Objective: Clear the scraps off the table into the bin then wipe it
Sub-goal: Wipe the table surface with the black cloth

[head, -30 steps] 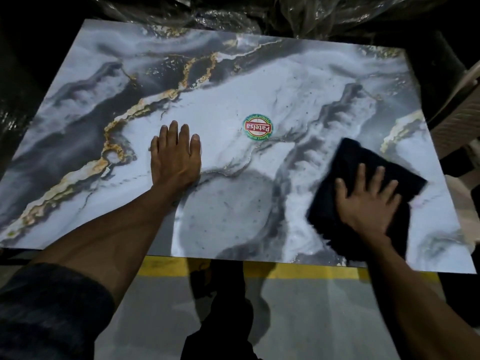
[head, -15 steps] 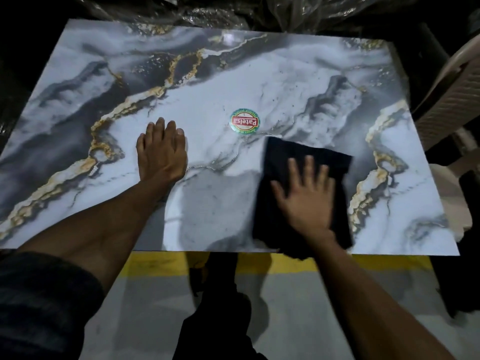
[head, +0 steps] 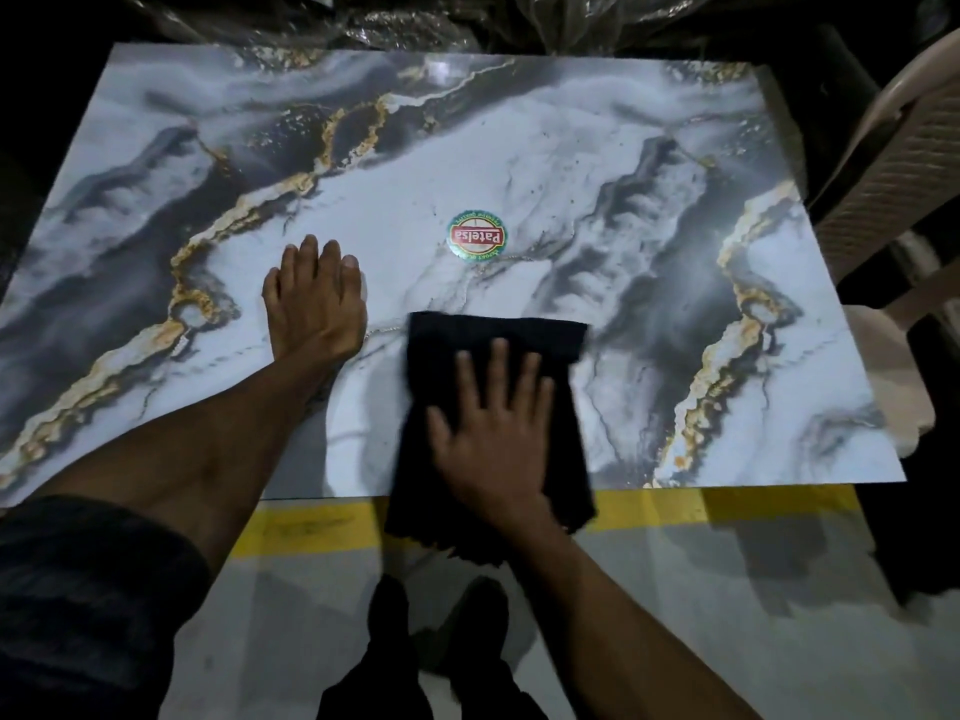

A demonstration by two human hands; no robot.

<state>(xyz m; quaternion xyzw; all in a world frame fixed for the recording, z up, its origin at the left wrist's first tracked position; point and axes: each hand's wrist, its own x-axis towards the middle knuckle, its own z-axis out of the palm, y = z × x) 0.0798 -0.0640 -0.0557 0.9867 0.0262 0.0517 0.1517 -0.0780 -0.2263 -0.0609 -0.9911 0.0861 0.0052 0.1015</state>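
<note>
A round sticker [head: 477,236] marks mid-table [head: 519,148]; my right hand [head: 493,433], spread, presses a black cloth [head: 493,330] overhanging the near edge, my left hand [head: 317,304] flat.

Table [head: 519,148] far half open — chair [head: 893,148] crowds right.

Marble-look table [head: 519,163] with a black cloth [head: 483,350] at its near edge.

The table top is a glossy rectangle, white and grey swirled with dark bands and gold veins, and a round red-and-green sticker sits near its middle. No scraps show on it. The cloth is plain black, spread flat on the near half just this side of the sticker, roughly rectangular, and its lower end hangs over the table's front edge. It lies slightly right of centre.
</note>
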